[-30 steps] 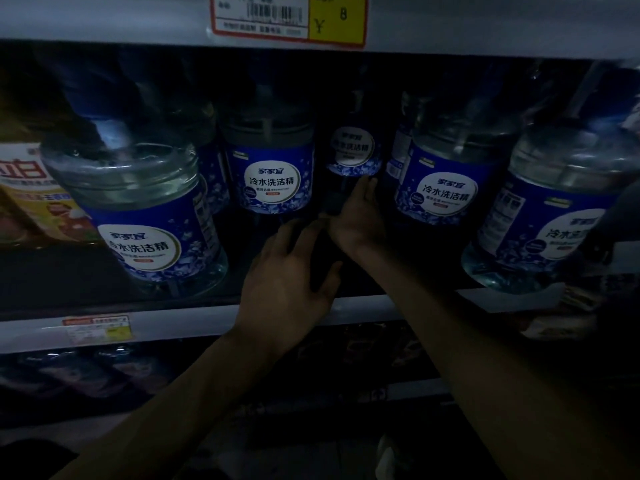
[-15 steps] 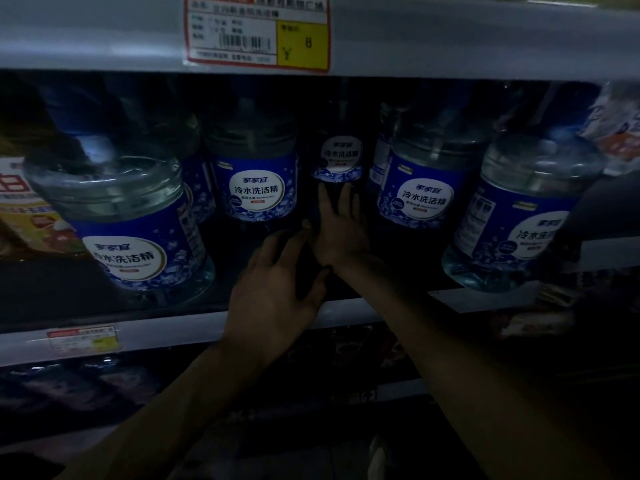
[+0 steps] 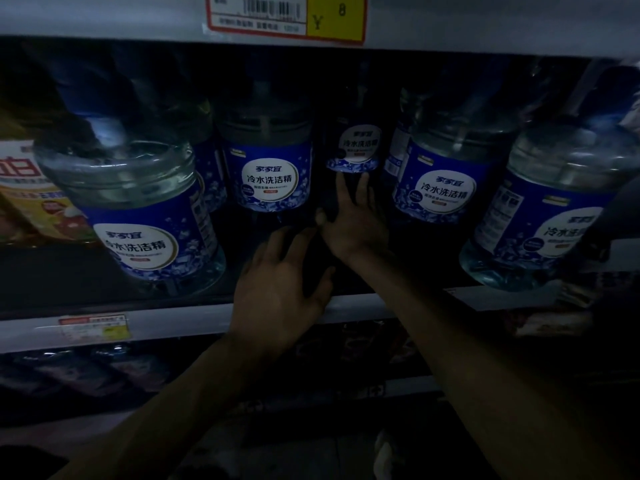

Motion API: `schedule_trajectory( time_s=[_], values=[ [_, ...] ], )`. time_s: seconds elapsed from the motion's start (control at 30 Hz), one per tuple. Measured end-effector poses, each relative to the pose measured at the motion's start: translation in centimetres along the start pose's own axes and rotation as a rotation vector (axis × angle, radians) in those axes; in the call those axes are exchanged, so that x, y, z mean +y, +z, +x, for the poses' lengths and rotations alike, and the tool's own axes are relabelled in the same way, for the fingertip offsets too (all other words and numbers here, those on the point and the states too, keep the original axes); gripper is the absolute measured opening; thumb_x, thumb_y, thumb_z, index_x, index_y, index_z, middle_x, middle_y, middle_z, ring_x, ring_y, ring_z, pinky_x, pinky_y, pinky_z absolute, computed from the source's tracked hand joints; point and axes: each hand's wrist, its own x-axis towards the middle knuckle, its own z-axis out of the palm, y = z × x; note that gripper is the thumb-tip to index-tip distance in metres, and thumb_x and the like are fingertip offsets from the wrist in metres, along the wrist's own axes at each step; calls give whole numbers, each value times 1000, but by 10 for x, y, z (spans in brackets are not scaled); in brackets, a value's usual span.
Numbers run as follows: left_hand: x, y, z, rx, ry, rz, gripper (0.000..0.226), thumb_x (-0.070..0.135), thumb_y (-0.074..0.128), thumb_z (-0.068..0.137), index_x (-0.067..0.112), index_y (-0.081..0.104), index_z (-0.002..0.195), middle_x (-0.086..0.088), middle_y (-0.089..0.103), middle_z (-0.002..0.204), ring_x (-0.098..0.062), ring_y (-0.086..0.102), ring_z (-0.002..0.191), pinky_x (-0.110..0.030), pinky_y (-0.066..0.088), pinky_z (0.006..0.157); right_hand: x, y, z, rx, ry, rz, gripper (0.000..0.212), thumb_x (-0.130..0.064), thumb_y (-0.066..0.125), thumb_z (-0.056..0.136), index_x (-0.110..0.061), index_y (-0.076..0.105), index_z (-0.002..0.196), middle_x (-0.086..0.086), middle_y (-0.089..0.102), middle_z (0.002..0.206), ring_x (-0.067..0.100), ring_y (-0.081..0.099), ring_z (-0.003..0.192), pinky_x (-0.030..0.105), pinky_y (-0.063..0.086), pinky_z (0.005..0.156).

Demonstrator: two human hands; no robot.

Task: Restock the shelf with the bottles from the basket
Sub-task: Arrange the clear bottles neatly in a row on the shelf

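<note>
Hands: left hand (image 3: 280,285) cups dark bottle (image 3: 313,268); right hand (image 3: 353,220) pressed flat.
Risk: a shove could topple far bottle (image 3: 353,147).

Single head cam, wide-angle, faces fwd & slightly down, close to shelf (image 3: 180,323) front.

We see clear bottles (image 3: 138,216) wearing blue labels with white ovals and pale speckled flecks. The price tag (image 3: 287,15) above is white, red-bordered, with a yellow panel. At left, an orange-yellow package (image 3: 31,195).
</note>
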Motion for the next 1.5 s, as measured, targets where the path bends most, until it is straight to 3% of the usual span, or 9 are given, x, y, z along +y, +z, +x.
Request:
schedule_trajectory(
  time_s=[0.3, 0.43, 0.7, 0.87, 1.1, 1.33, 1.5],
  values=[
    [2, -3, 0, -1, 2, 41, 70, 59, 41, 89, 26, 46, 150, -4, 52, 146, -29, 54, 128, -50, 50, 101, -1, -1, -2, -6, -23, -1, 73, -55, 39, 101, -37, 3, 161, 10, -20, 168, 35, -7, 156, 52, 12, 125],
    [2, -3, 2, 36, 0, 38, 70, 59, 43, 90, 22, 50, 149, -7, 53, 147, -31, 54, 129, -51, 50, 103, -2, -7, -10, 40, -89, 41, 74, -45, 52, 100, -31, 14, 161, 15, -8, 169, 40, -2, 155, 56, 24, 121],
    [0, -15, -5, 84, -32, 4, 71, 60, 42, 91, 21, 50, 150, -6, 52, 148, -31, 53, 132, -51, 50, 104, -8, -43, -40, 100, -222, 101, 76, -23, 63, 94, -23, 24, 159, 12, 19, 165, 34, 25, 149, 43, 39, 115],
    [11, -25, -2, 143, -46, -63, 71, 62, 44, 90, 25, 48, 151, -3, 52, 146, -28, 52, 132, -50, 52, 101, -8, -72, -64, 180, -279, 126, 68, -28, 63, 94, -18, 36, 155, 11, 41, 152, 31, 44, 136, 43, 48, 105],
    [39, -41, 5, 254, 12, -90, 69, 61, 48, 93, 23, 49, 150, -2, 53, 147, -26, 55, 128, -50, 55, 97, 6, -119, -101, 271, -295, 54, 71, -44, 63, 95, -24, 33, 157, 5, 30, 162, 23, 32, 147, 36, 39, 113],
    [78, -45, 3, 293, 62, -177, 66, 60, 50, 93, 28, 47, 151, 3, 49, 148, -23, 55, 130, -47, 57, 96, 23, -163, -136, 412, -358, 96, 54, -40, 64, 95, -25, 51, 145, -2, 45, 150, 19, 51, 131, 36, 51, 104],
    [109, -28, 4, 272, 119, -226, 66, 59, 51, 93, 28, 47, 152, 2, 49, 150, -22, 53, 133, -48, 55, 100, 67, -171, -165, 488, -320, 41, 61, -41, 65, 92, -20, 49, 146, 5, 40, 154, 25, 49, 135, 34, 49, 107]
  ],
)
